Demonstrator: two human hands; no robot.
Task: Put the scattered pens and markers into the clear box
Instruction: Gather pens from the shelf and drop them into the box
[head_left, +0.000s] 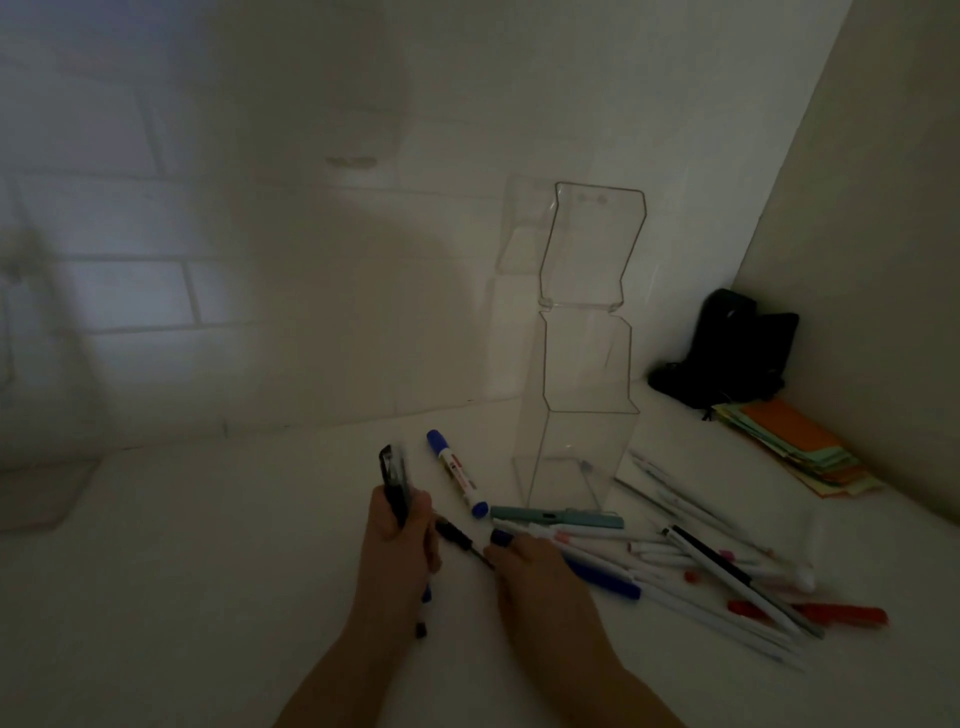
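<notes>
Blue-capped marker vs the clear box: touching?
Apart. The head view shows the blue-capped marker lying flat to the left of the clear box, with a strip of bare white counter between them along the marker's whole length.

Your two bare forearms rise from the near edge, sleeveless as far as the dim frame shows, ending in your left hand (397, 525) and right hand (524, 566), with no rings, watch or gloves visible.
</notes>
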